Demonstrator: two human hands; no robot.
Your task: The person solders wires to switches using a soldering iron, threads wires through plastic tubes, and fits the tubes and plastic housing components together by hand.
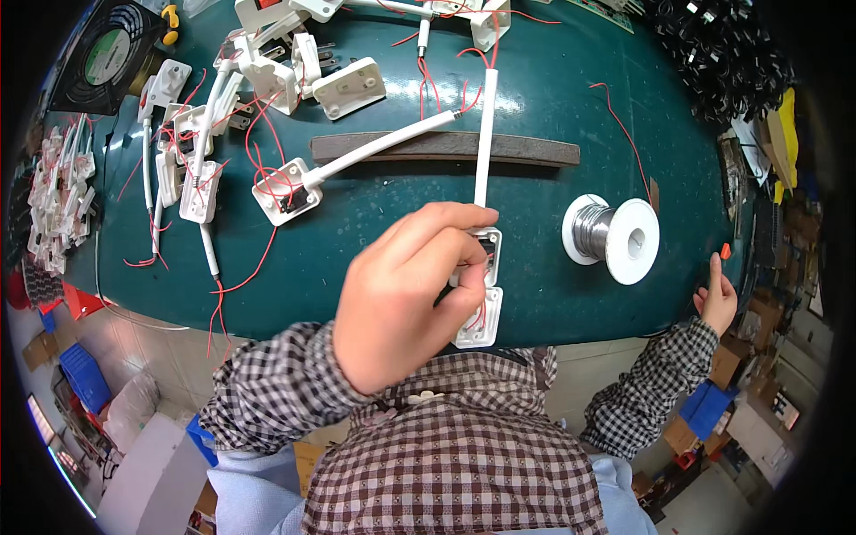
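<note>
My left hand is closed over an opened white plug housing near the table's front edge, thumb and fingers bent together at its side. Thin red wires show inside the housing, though what the fingertips pinch is partly hidden. A white cable sleeve runs straight away from it, with red wire ends at its far tip. Far to the right, my right hand has its index finger stretched out to a small orange piece at the table edge; nothing shows in its grasp.
A solder spool stands right of my left hand. Behind lies a dark bar, with another wired housing beside it. Several white plug parts cover the far left, near a black fan. Black cables are heaped at the far right.
</note>
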